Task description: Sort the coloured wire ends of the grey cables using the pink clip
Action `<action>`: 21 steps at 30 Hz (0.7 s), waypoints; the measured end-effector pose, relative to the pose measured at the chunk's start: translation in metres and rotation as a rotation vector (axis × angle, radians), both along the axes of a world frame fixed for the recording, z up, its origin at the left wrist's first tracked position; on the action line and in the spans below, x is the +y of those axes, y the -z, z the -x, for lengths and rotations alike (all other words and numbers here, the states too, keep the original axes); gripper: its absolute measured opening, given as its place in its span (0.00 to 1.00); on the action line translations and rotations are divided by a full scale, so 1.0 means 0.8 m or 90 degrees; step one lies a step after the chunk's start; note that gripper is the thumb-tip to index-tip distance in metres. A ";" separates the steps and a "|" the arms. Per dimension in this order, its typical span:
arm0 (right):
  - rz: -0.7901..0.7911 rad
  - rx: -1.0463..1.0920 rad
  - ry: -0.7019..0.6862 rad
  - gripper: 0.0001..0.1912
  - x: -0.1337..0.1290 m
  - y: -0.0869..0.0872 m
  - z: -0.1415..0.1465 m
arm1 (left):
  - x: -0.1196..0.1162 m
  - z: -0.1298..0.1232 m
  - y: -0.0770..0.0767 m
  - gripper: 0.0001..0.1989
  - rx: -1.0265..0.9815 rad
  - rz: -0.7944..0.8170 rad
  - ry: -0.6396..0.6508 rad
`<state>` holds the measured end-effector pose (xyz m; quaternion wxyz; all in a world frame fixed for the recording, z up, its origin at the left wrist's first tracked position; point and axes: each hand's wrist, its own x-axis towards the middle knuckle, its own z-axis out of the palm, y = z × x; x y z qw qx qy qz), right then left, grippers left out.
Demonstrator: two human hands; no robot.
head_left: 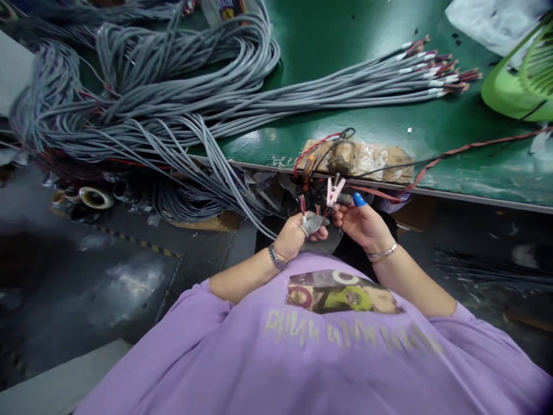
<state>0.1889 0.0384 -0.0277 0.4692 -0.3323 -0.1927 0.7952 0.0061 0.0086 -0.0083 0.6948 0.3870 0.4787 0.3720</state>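
Green counter across top of view; long bundle of grey cables on it, reddish wire ends toward R. Green plastic item far R. Wood strip on near edge, approx. mid-view. Person's L hand, in front of edge, over lap: fingers closed round grey cable piece, coloured wires poking up. R hand just beside, blue cover on thumb; fingers bent nr pink clip, can't tell if gripping.
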 end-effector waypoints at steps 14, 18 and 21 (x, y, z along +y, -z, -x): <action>-0.261 -0.373 -0.029 0.17 -0.025 -0.012 -0.001 | -0.002 0.001 0.013 0.16 0.069 -0.042 0.088; -0.316 -0.460 -0.070 0.20 -0.029 -0.021 0.018 | -0.007 0.004 0.015 0.13 0.149 -0.113 0.160; -0.330 -0.517 -0.058 0.19 -0.028 -0.025 0.028 | -0.011 0.009 0.015 0.07 0.226 -0.198 0.196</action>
